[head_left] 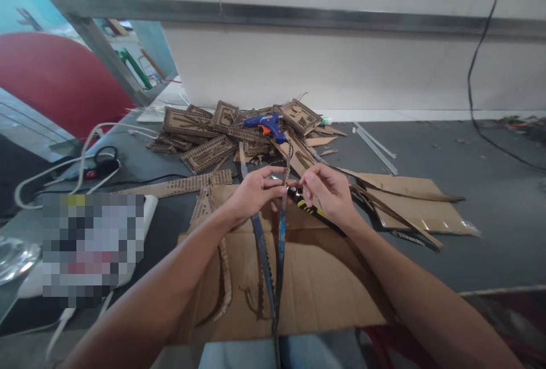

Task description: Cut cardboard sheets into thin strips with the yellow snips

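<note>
Red rounded chair back (60, 70) at far left, beside slanted leg of grey metal frame (264, 15). Thin black cable (470, 67) hanging in front of pale flat panel (324, 67) at right. Looped white cable (83, 150) at left, near white-edged device (150, 210), face blurred out.

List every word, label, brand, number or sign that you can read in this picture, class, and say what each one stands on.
No text can be read.
Pixelated patch at the left: any writing is masked.
Glue gun: small pale marks, too small to read.
Blue strip: pale marks, too blurred to tell whether they are letters.
Tube: too small to read.
</note>
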A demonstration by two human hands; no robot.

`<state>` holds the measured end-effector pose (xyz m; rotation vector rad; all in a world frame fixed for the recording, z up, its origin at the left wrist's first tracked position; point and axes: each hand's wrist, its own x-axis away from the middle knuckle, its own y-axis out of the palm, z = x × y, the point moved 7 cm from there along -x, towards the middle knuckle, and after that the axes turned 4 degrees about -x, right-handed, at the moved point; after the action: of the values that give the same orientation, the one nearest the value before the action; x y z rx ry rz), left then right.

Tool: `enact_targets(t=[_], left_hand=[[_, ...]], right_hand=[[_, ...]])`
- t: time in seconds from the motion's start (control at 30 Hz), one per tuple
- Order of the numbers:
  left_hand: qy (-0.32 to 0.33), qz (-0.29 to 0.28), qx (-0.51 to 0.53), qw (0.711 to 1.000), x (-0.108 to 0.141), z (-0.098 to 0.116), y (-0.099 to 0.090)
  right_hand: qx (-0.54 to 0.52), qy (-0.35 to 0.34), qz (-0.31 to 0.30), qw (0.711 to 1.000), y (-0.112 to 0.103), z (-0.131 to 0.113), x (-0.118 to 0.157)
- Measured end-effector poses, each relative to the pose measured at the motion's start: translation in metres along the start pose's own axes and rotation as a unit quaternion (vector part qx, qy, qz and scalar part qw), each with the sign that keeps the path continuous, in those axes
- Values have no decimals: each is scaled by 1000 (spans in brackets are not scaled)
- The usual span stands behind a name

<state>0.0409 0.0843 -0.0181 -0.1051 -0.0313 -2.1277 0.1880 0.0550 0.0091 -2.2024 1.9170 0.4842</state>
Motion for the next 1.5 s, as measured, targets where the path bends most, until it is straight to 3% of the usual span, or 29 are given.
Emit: enact_targets(t=[0.33,0.57,0.77,1.0,1.27,1.5], left_hand=[[-25,20,-16,999,3,5,-1],[-34,14,-16,999,5,4,-1],[-38,14,-7,999,6,10,3],[-43,21,-17,999,6,8,2],[-41,27,-11,999,4,3,0],[-36,20,-35,999,4,5,2]], right_hand=[[-8,-1,-14,1000,2,0,2],[169,-53,-77,981,11,-12,8],[202,-85,-93,971,15,-20,7],[159,-52,-78,983,12,-13,8],[-48,8,-29,998,4,3,1],[23,-9,-50,998,10,-6,5]])
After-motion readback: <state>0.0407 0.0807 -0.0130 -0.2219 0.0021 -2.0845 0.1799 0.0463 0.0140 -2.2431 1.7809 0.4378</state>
